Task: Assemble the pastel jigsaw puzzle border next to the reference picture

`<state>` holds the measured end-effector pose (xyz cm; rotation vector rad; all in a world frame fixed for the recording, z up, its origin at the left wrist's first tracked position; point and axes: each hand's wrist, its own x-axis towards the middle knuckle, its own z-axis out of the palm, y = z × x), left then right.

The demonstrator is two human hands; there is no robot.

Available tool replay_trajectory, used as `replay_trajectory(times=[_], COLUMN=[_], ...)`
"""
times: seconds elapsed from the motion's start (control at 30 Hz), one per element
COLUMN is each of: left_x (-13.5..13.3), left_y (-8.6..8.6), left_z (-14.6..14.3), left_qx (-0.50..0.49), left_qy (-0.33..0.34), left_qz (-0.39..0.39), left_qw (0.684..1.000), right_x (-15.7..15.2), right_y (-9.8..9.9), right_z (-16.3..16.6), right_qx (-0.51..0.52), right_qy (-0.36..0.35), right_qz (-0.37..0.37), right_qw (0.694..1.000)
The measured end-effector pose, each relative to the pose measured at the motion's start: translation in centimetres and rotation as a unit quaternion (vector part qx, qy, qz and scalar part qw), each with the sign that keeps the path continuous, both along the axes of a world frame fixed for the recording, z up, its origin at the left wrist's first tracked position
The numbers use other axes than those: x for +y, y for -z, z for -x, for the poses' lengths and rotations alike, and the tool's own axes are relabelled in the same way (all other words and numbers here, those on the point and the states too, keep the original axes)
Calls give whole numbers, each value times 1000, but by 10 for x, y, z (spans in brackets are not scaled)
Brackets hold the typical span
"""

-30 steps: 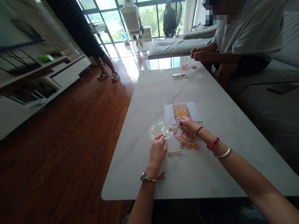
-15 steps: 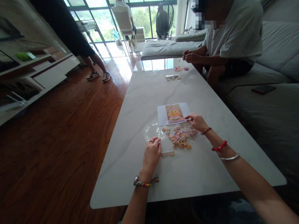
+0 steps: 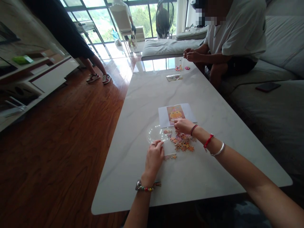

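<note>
My left hand (image 3: 154, 155) rests on the table with its fingers curled and pressed together; whatever is in them, if anything, cannot be made out. Right beside it lies a short joined strip of jigsaw pieces (image 3: 171, 156). Over the lower edge of a paper sheet (image 3: 162, 115) with a printed picture (image 3: 175, 111) of a yellow character, my right hand (image 3: 183, 126) has its fingertips together, their contents hidden. Below that hand spreads a pile of loose jigsaw pieces (image 3: 182, 144) in pink and orange. A small cluster of pieces (image 3: 167, 131) sits left of the pile.
The pale marbled table (image 3: 133, 133) has a flat foil packet (image 3: 174, 77) and colourful bits (image 3: 179, 68) farther off. A person (image 3: 237, 38) sits on the sofa (image 3: 280, 53) at the right. Another person (image 3: 95, 63) stands at the left. A phone (image 3: 268, 87) lies on the sofa.
My right hand has moved left from the sheet's right corner to its lower middle, now covering part of the picture. My left hand has stayed in place.
</note>
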<state>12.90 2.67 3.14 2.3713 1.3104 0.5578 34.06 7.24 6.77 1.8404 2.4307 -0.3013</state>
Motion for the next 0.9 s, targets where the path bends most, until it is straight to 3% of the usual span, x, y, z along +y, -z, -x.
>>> replay_trajectory(times=[0.7, 0.9], left_x=[-2, -2], left_y=[-1, -1], left_z=[0, 0], left_qx=[6, 3], left_qy=[5, 8], left_qz=[1, -4], left_qw=[1000, 1000], right_x=[2, 9], right_y=[0, 4], right_z=[9, 18], right_qx=[-28, 48], right_qy=[-40, -14], right_qz=[24, -18], right_qw=[999, 999])
